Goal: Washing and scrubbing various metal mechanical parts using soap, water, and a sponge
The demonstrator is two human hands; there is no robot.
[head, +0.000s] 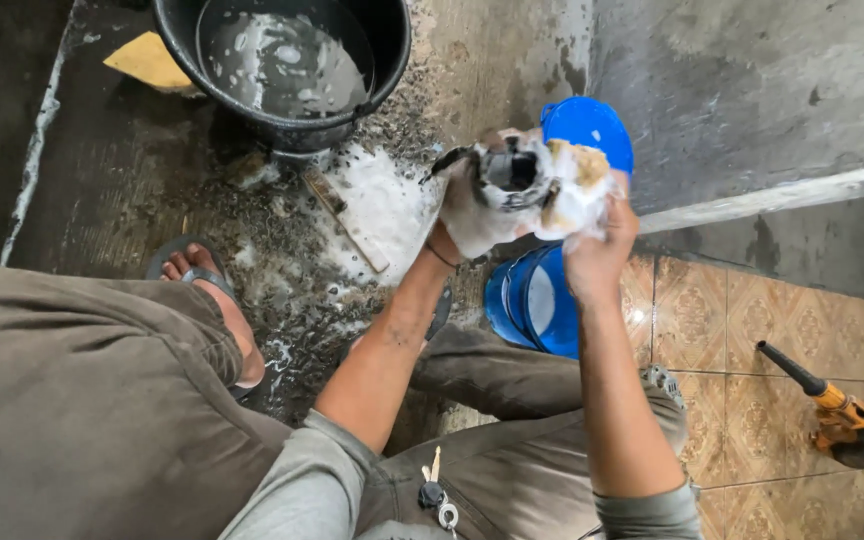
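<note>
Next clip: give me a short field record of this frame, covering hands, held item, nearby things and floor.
left hand: grips a soapy dark part, covered in foam
right hand: presses a sudsy sponge against that part
behind the hands: blue container
top: black bucket of foamy water
floor left: wet concrete with suds
floor right: patterned tiles, orange power tool lying there

The person wears a grey long-sleeved shirt, and both sleeves (312,470) are pushed up to about the elbow. The trousers (82,400) are loose and dull brown-olive. A dark flip-flop sandal (197,275) with a grey strap sits on one bare foot. A thin dark band (441,256) goes around the left wrist. White soap foam covers the left hand (472,215) and the right hand (592,225).
</note>
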